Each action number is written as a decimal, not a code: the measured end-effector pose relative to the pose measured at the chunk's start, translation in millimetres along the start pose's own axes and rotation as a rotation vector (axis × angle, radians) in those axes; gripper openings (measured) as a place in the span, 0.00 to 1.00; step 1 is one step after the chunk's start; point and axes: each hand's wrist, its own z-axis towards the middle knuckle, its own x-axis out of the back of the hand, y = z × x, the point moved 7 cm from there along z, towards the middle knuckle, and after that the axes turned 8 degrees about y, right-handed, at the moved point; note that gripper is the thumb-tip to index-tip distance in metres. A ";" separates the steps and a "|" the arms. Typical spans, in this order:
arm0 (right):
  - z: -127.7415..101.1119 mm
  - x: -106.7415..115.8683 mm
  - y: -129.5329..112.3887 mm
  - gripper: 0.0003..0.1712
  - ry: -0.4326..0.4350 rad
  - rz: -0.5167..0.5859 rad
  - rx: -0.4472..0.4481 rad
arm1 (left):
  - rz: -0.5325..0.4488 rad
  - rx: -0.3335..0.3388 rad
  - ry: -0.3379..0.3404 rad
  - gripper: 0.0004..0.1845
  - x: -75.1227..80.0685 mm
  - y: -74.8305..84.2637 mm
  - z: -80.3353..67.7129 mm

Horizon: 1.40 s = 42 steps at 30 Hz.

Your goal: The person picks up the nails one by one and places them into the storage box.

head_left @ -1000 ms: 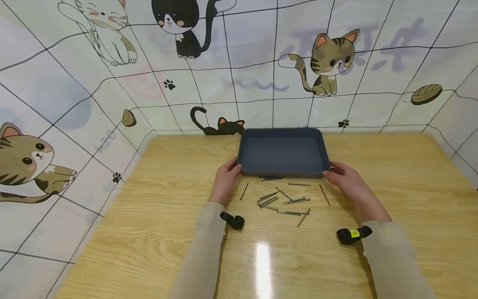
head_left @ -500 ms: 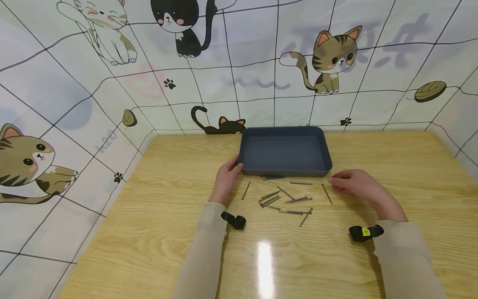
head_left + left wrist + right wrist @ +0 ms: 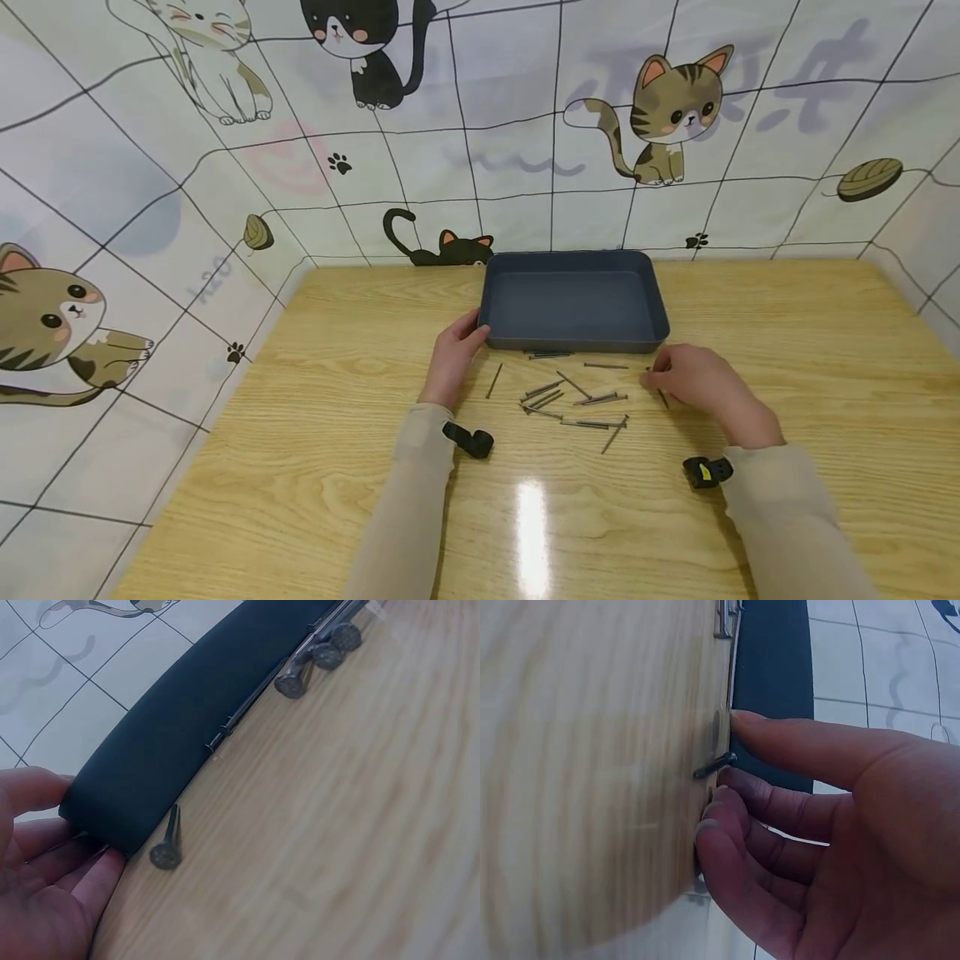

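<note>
A dark blue-grey rectangular tray point(image 3: 573, 304) lies at the back of the wooden table, its inside bare. At its front left corner my left hand point(image 3: 452, 358) grips it, thumb and fingers against the outer wall point(image 3: 142, 765). Just in front of the right corner, my right hand point(image 3: 697, 383) reaches down over a single nail point(image 3: 663, 398). In the right wrist view the thumb and forefinger stand apart on either side of that nail point(image 3: 715, 765), fingertips close to the table. Several more nails point(image 3: 543, 402) lie scattered in front of the tray.
A lone nail point(image 3: 494, 381) lies near my left hand, and a few lie along the tray's front wall, such as this nail point(image 3: 550, 355). Behind the table point(image 3: 300, 467) rises a wall covering point(image 3: 517, 167) with cat drawings.
My right hand has left the tray's right corner, drawn back, then moved left and down over the rightmost nail. My left hand has stayed at the tray.
</note>
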 end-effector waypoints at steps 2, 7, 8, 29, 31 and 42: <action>-0.1 -1.4 -3.6 0.14 0.007 -0.016 0.004 | -0.004 -0.006 0.000 0.25 0.3 0.4 -0.5; 0.7 -3.8 -8.5 0.12 0.016 -0.044 0.005 | -0.020 -0.009 -0.006 0.25 0.8 0.2 -1.0; 0.6 -3.9 -9.7 0.11 0.018 -0.052 0.007 | -0.022 -0.007 -0.007 0.25 1.0 -0.1 -1.0; -1.1 -7.5 -18.2 0.12 0.009 -0.115 0.008 | -0.014 -0.028 0.035 0.24 5.6 -20.5 13.2; -0.8 -4.5 -18.2 0.09 0.023 -0.110 0.021 | -0.007 -0.032 0.036 0.24 5.5 -22.8 14.8; -1.0 0.2 -25.6 0.17 0.030 -0.008 0.119 | -0.001 -0.025 0.030 0.24 4.7 -24.3 13.0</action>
